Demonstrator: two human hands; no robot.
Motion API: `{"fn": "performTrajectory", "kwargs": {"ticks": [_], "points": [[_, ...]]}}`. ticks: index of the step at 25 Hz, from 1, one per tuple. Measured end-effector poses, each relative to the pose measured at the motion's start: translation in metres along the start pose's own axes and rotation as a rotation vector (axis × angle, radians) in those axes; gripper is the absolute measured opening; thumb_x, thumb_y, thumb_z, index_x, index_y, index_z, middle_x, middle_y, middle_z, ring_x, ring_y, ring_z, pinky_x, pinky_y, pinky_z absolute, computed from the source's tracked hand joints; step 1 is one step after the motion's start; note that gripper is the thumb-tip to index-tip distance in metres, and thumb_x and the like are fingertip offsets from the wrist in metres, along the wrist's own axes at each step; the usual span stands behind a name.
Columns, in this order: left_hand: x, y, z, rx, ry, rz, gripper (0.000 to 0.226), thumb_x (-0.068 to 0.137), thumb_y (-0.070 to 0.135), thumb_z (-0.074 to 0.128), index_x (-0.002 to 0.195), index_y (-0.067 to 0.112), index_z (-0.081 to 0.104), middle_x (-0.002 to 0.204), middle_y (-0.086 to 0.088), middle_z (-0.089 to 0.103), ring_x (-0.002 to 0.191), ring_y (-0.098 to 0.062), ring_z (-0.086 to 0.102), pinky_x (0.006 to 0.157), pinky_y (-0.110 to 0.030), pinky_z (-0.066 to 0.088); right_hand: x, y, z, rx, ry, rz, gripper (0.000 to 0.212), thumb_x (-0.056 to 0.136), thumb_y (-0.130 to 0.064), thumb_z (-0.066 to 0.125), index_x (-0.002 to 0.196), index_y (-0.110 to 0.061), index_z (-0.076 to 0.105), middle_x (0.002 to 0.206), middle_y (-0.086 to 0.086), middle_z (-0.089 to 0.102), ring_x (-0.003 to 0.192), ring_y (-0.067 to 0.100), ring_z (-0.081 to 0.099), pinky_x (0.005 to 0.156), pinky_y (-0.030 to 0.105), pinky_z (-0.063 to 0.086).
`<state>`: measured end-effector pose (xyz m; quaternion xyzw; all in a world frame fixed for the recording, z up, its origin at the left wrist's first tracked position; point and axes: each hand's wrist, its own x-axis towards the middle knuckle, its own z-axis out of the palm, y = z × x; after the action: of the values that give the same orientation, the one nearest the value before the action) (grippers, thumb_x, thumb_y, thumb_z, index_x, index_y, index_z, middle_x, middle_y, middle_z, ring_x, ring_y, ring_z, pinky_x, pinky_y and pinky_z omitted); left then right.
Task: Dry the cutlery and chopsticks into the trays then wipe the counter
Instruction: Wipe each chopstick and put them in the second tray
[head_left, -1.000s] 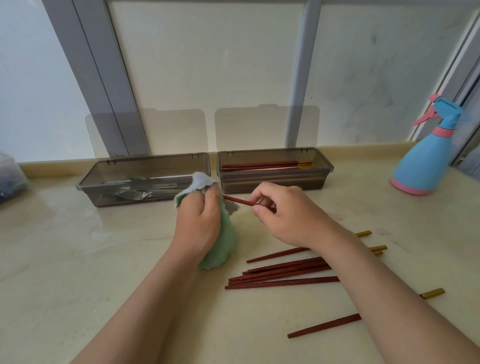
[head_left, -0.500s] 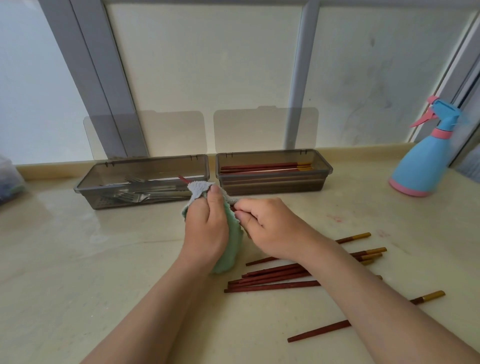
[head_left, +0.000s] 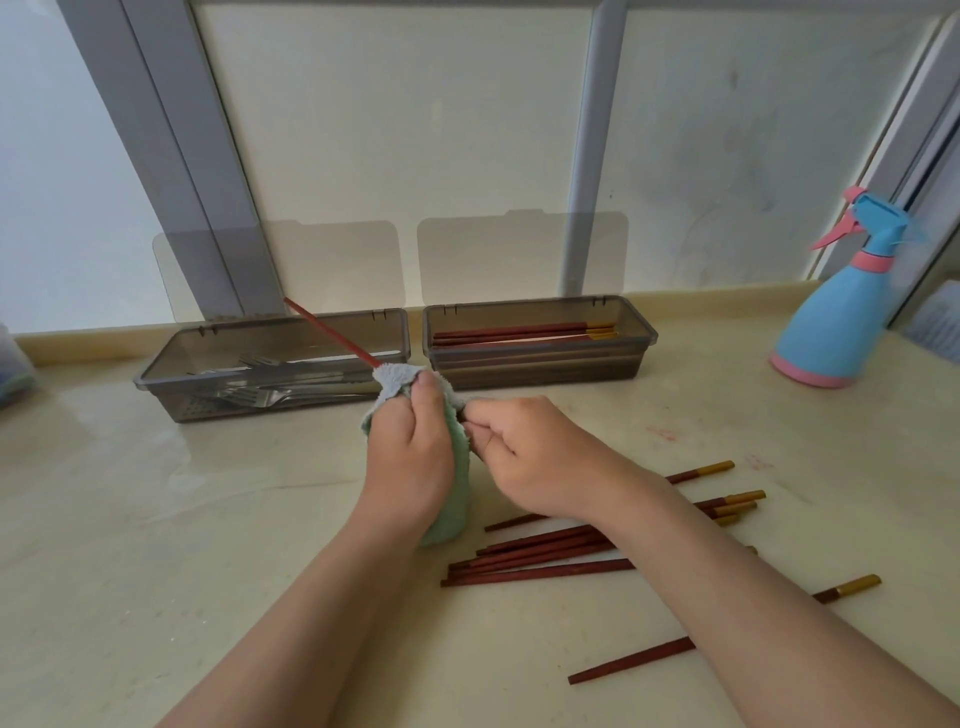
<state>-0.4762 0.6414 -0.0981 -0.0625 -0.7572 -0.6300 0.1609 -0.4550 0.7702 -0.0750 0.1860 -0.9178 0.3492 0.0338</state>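
My left hand (head_left: 410, 452) grips a green cloth (head_left: 451, 512) wrapped round a red chopstick (head_left: 332, 335). The chopstick's thin end sticks out up and to the left, over the left tray (head_left: 171, 374), which holds metal forks. My right hand (head_left: 535, 457) pinches the chopstick's other end right beside the cloth. The right tray (head_left: 641, 338) holds several red chopsticks with gold ends. Several loose chopsticks (head_left: 545, 556) lie on the counter under my right forearm, and one more chopstick (head_left: 634, 660) lies nearer me.
A blue and pink spray bottle (head_left: 836, 317) stands at the back right. Both tray lids lean open against the window wall. A container edge (head_left: 13, 374) shows at the far left. The cream counter (head_left: 156, 545) stretches to the left.
My right hand has pushed the chopstick leftward through the cloth. Its tip now pokes far out past my left hand, over the fork tray. My hands have come together.
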Motion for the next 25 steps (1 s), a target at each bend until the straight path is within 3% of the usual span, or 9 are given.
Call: {"fn": "performTrajectory", "kwargs": {"ticks": [4,6,8,12,17,19,23,25], "points": [[0.011,0.003,-0.009,-0.058,0.112,-0.084,0.053,0.108,0.03,0.034,0.062,0.014,0.053,0.051,0.01,0.053,0.049,-0.003,0.048,0.052,-0.021,0.041,-0.004,0.005,-0.013,-0.032,-0.035,0.044,0.026,0.104,-0.024,0.049,0.083,-0.018,0.064,0.073,0.0,0.064,0.065,0.013,0.057,0.064,0.038,0.05],[0.016,0.0,-0.017,-0.105,0.176,-0.15,0.052,0.108,0.035,0.034,0.066,0.012,0.054,0.058,0.0,0.052,0.054,-0.013,0.048,0.059,-0.03,0.042,-0.005,0.008,-0.013,-0.043,-0.047,0.061,0.023,0.103,-0.024,0.05,0.092,-0.016,0.068,0.078,0.005,0.067,0.067,0.017,0.058,0.067,0.04,0.052],[0.014,0.002,-0.019,-0.101,0.194,-0.163,0.052,0.108,0.035,0.034,0.061,0.016,0.047,0.056,0.001,0.044,0.053,-0.014,0.041,0.059,-0.032,0.038,-0.003,0.007,-0.007,-0.065,-0.043,0.036,0.023,0.103,-0.022,0.052,0.092,-0.011,0.068,0.075,0.004,0.064,0.064,0.015,0.054,0.061,0.036,0.048],[0.0,0.006,-0.002,0.015,-0.038,-0.021,0.053,0.108,0.022,0.035,0.055,0.017,0.042,0.048,0.011,0.041,0.044,-0.001,0.04,0.046,-0.015,0.032,0.0,0.007,0.004,-0.017,-0.001,-0.015,0.027,0.101,-0.012,0.05,0.075,-0.017,0.056,0.067,-0.005,0.055,0.06,0.01,0.049,0.055,0.024,0.038],[0.007,0.0,-0.009,-0.008,-0.163,-0.012,0.053,0.107,0.02,0.039,0.054,0.017,0.04,0.044,0.012,0.041,0.045,-0.002,0.039,0.048,-0.017,0.035,0.0,0.012,-0.003,0.053,0.081,-0.004,0.024,0.099,-0.024,0.059,0.078,-0.017,0.067,0.063,-0.001,0.062,0.054,0.011,0.052,0.055,0.032,0.045],[0.005,0.001,-0.013,-0.057,-0.332,-0.018,0.052,0.105,0.018,0.042,0.053,0.019,0.048,0.051,0.009,0.05,0.052,-0.006,0.048,0.054,-0.021,0.044,0.003,0.011,-0.008,0.173,0.217,0.045,0.021,0.098,-0.026,0.06,0.082,-0.015,0.069,0.064,-0.002,0.063,0.055,0.012,0.055,0.055,0.034,0.049],[0.002,-0.002,-0.014,0.059,-0.716,-0.023,0.043,0.101,0.027,0.043,0.06,0.016,0.044,0.055,0.001,0.056,0.057,-0.023,0.062,0.06,-0.034,0.045,0.007,0.009,-0.009,0.611,0.267,0.25,0.019,0.101,-0.019,0.057,0.094,-0.007,0.07,0.061,-0.004,0.058,0.049,0.008,0.048,0.04,0.017,0.036],[0.003,-0.004,-0.015,0.114,-0.754,0.015,0.043,0.098,0.03,0.044,0.056,0.02,0.04,0.053,0.004,0.044,0.052,-0.025,0.049,0.058,-0.033,0.038,0.009,0.011,-0.006,0.69,0.262,0.322,0.021,0.1,-0.017,0.058,0.089,-0.005,0.07,0.057,-0.003,0.055,0.046,0.011,0.044,0.038,0.019,0.03]]}}
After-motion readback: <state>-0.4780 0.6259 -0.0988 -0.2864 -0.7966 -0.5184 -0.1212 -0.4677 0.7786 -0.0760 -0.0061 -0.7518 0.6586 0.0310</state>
